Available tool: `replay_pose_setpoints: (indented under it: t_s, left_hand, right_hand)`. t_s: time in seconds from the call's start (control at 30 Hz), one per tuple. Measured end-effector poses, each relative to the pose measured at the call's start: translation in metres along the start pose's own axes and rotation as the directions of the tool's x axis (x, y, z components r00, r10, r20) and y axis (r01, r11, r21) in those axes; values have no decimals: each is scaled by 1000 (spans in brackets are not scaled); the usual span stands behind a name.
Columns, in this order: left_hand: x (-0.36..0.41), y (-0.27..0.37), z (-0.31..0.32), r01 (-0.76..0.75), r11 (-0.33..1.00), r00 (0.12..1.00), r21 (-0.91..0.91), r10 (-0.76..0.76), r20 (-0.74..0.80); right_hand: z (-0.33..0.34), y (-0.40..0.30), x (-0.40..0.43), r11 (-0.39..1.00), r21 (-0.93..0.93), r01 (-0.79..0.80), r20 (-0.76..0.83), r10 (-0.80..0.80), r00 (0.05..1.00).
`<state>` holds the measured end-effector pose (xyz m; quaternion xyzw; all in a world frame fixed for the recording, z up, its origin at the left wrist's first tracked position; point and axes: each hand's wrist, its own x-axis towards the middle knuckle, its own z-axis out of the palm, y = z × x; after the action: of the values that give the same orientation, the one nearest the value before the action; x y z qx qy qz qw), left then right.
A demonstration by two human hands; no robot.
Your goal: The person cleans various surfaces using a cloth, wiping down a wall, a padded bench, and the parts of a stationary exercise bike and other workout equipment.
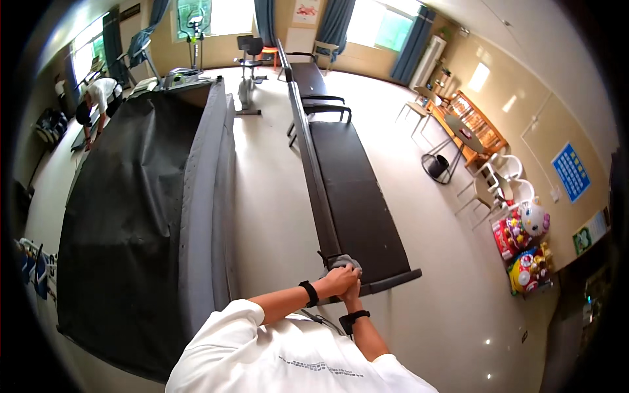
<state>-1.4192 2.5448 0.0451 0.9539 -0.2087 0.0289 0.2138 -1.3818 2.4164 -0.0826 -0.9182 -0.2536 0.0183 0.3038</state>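
My left hand [341, 279] and my right hand [350, 291] are pressed together over a bunched grey cloth [348, 262]. The fingers overlap, so each hand's exact hold is partly hidden. Under the cloth is the near corner of a long black padded bench [351, 182], where its narrow backrest [307, 132] meets the near end. A dark armrest [395, 282] runs along that end, just right of my hands. Both wrists wear black bands.
Left stands a big upended grey padded piece [204, 196] with black sheeting [128, 196]. Another person [98, 96] bends over beyond it. An exercise bike [248, 73] is at the back. A round table [463, 132], chairs and foil balloons [530, 218] line the right wall.
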Motion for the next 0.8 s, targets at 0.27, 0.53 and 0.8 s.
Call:
replay_pose_setpoints:
  t_s: [0.27, 0.53, 0.8]
  left_hand:
    - [5, -86, 19, 173, 944, 981, -282, -191, -36]
    - [23, -134, -4, 330, 830, 906, -450, -412, -94]
    - [5, -145, 2, 549, 615, 778, -565, -624, 77]
  right_hand:
    - [-4, -50, 74, 965, -228, -133, 296, 199, 934]
    - [14, -68, 164, 924, -364, -112, 403, 265, 876]
    - [-33, -99, 122, 725, -583, 366, 517, -16, 856]
